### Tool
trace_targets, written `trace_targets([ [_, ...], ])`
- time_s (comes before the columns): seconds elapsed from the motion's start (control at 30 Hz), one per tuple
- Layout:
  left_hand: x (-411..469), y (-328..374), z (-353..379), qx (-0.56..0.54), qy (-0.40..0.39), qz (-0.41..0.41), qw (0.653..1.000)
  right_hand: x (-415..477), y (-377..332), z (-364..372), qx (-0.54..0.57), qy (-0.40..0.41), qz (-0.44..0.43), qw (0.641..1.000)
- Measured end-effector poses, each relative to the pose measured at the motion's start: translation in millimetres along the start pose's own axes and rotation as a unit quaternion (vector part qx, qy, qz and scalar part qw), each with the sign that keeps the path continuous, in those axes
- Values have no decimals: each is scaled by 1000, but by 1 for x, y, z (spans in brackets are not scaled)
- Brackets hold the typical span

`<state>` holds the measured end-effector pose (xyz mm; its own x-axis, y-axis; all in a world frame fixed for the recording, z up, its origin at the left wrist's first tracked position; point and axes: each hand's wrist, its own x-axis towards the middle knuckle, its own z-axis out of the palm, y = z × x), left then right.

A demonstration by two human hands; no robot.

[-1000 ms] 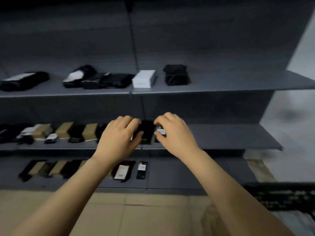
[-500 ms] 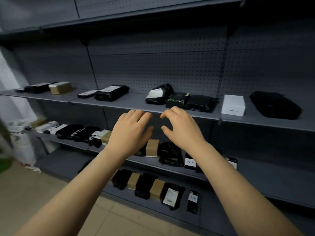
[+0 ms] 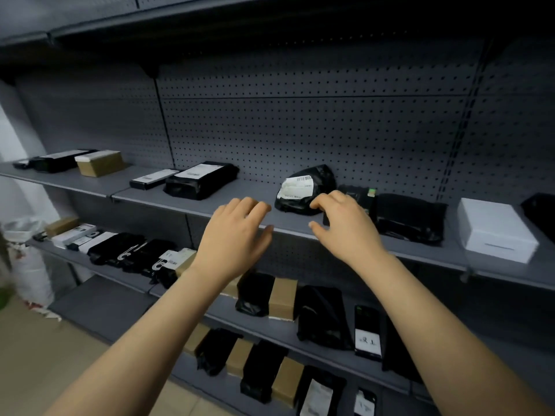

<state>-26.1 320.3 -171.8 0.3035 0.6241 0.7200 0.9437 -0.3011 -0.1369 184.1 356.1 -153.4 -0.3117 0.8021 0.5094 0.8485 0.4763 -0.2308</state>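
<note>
Nearest the viewer, the bottom shelf and the middle shelf carry rows of black bags and brown cartons. Neither hand is on any of them.

Both arms reach up to the upper shelf. The left hand hovers over that shelf's front edge, fingers apart and relaxed, holding nothing. The right hand is just beside it, fingers apart and lightly bent, also holding nothing. Its fingertips are at the near right corner of the black labelled parcel; contact cannot be confirmed.

The parcel lies flat on the upper shelf, a little back from the front edge, with its white label facing up. A small dark box and a flat black bag lie just to its right, and a white box lies further along. The pegboard back panel stands behind.

Assessment: the work is at the reaching stage. No grasp is made and the parcel is not lifted. Closing both hands on it, and whatever handling follows, remains to be done.
</note>
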Motion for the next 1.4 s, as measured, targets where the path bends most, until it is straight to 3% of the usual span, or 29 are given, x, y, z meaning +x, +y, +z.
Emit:
trace_targets([
  [0.23, 74, -35, 77, -13, -23, -32, 999, 89, 52, 45, 21, -8, 50, 998],
  [0.5, 115, -62, 160, -111, -87, -71, 987, 150, 67, 101, 59, -56, 147, 986],
  [0.67, 131, -79, 205, -203, -177, -125, 955, 169, 65, 134, 11, -112, 226, 968],
  [0.83, 137, -87, 235, -305, -262, -147, 904, 179, 61, 149, 18, -116, 287, 951],
  [1.1, 131, -111, 250, -458, -194, -200, 844, 175, 39, 163, 173, 22, 358, 917],
  [1.3, 122, -142, 243, -555, -34, -159, 816, 174, 9, 183, 214, 209, 249, 921],
  [1.4, 123, -155, 232, -574, 17, -131, 808, 179, -5, 187, 239, 264, 211, 910],
])
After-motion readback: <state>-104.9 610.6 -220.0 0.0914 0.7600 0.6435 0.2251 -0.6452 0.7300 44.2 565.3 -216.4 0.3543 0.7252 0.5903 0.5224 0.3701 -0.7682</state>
